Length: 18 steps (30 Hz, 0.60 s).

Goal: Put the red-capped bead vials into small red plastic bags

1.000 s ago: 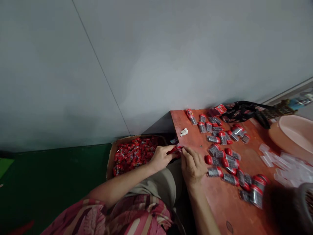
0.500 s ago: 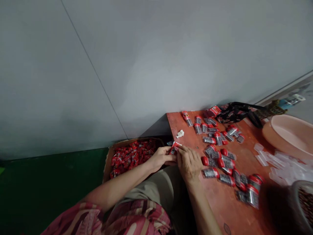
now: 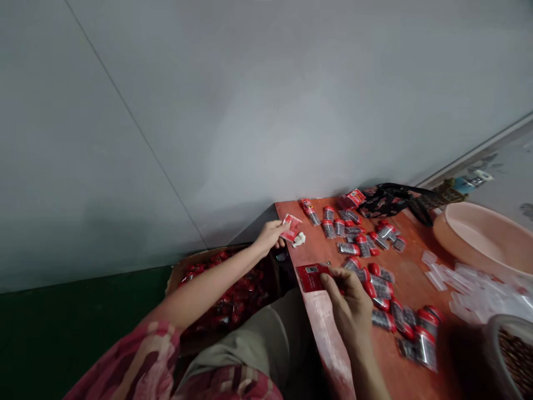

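"What's nearest?"

"The right hand, pinching a dark red card between thumb and fingers, over the edge of the worktop. A pale label shows on the card."

"And close to that?"

"On the near right, a tub holds dark brown beans; its depth is hidden, so I can't say how full it is. On the other side, below the left forearm, a carton contains a heap of glossy red packets."

"The left hand?"

"Reaching out, the left hand grips a small red sachet by one side, near the worktop's corner, close to a crumpled white scrap."

"How far along do things look?"

"Partway, I'd judge. Many red-capped containers lie scattered across the worktop, with dark contents showing through their clear sides. Beyond the tub, a pile of clear plastic pieces looks unfilled. The card and sachet are both in hand, neither set down."

"Farther off?"

"A peach basin on the right, then toward the wall, one longer red-topped pack apart from the rest, a red box and a dark patterned bag."
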{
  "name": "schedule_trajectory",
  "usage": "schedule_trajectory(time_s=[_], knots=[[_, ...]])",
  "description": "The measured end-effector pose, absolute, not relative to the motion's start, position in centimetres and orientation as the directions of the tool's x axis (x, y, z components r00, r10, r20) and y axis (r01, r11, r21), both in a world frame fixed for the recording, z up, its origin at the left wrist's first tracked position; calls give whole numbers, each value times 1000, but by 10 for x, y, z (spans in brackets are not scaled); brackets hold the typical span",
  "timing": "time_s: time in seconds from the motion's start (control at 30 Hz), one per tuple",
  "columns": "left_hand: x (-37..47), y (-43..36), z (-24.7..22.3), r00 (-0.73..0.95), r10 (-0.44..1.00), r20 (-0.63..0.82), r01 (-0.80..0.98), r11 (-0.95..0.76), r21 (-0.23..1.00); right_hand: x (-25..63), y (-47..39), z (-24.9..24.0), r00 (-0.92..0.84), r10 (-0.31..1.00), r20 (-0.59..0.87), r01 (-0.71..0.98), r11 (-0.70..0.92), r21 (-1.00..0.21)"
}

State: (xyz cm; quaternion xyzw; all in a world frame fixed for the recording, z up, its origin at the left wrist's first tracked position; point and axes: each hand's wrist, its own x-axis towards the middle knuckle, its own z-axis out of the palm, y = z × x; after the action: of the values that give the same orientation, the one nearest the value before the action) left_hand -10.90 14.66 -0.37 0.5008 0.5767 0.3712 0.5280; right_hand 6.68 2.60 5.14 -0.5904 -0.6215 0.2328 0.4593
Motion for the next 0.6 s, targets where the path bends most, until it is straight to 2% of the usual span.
schedule_trajectory(time_s=[0.07, 0.13, 0.2, 0.3, 0.37, 0.43, 0.47, 0.53, 0.6], knots=[[-103, 185, 1, 12, 981, -192, 288, 181, 941, 67, 29, 48, 252, 953, 170, 329, 81, -941], [-97, 214, 5, -9, 986, -164, 356, 157, 921, 67, 33, 44, 349, 932, 96, 198, 27, -980], [-94, 226, 9, -27, 990, -136, 403, 136, 905, 68, 35, 41, 406, 912, 67, 136, 12, -991], [-92, 208, 14, -43, 999, 27, 363, -10, 932, 72, 35, 38, 437, 898, 54, 113, 5, -994], [-89, 175, 16, -14, 990, 143, 265, -135, 955, 72, 34, 34, 450, 891, 51, 113, 0, -994], [-81, 134, 14, 80, 987, 143, 184, -156, 970, 70, 34, 29, 460, 887, 47, 95, 4, -996], [-75, 114, 12, 130, 984, 124, 134, -142, 981, 68, 35, 26, 463, 885, 44, 80, 8, -997], [-60, 81, 7, 215, 976, 33, -148, -1, 989, 63, 34, 20, 459, 888, 44, 62, 17, -998], [-47, 60, 0, 129, 990, -54, -312, 92, 945, 60, 29, 14, 437, 898, 59, 79, 27, -996]])
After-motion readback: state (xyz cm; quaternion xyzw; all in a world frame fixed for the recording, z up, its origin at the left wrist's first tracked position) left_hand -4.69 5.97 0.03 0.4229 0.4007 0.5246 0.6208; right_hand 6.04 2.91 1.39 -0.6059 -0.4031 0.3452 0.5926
